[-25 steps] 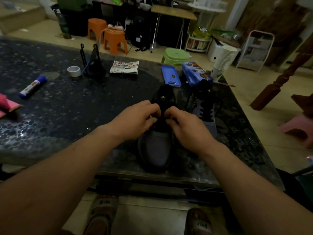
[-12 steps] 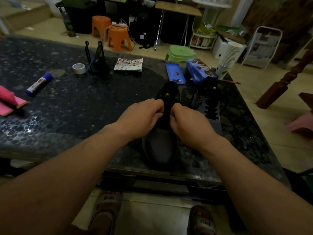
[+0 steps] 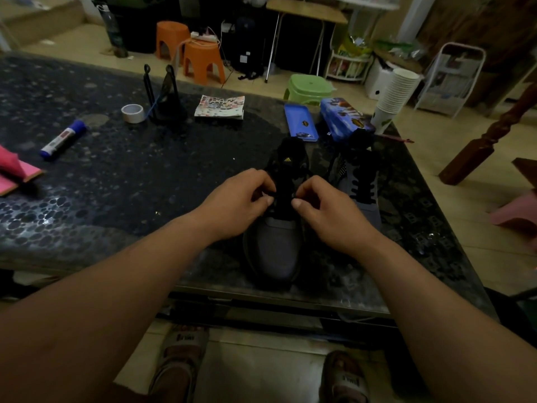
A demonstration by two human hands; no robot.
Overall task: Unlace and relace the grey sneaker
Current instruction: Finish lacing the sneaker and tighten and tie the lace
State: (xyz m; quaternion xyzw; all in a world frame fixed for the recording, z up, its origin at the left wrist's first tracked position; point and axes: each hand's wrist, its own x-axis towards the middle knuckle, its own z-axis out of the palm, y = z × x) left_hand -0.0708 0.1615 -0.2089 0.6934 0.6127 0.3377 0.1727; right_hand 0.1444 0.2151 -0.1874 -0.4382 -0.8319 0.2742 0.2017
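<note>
Since half a second before, the two hands had drawn slightly apart, leaving a strip of the dark tongue showing between them where earlier they almost met. The left hand [image 3: 241,205] and the right hand [image 3: 328,210] were each curled, thumb against forefinger, pinching the black lace [image 3: 283,196] at either side of the grey sneaker [image 3: 279,251]. In the dim light the lace itself was hard to make out against the tongue. The sneaker stood upright on the dark speckled surface [image 3: 130,184], near its front edge, toe toward the person and heel away.

Just beside it on the right stood a second sneaker [image 3: 361,190], laced in black. Beyond the shoes lay a blue lid [image 3: 300,126] and a blue tin [image 3: 345,119], with a stack of paper cups [image 3: 395,97] at the far right corner. Farther left on the surface were a patterned booklet [image 3: 220,106], a roll of tape [image 3: 132,113] and a blue-capped marker [image 3: 62,141], all well apart from the hands.
</note>
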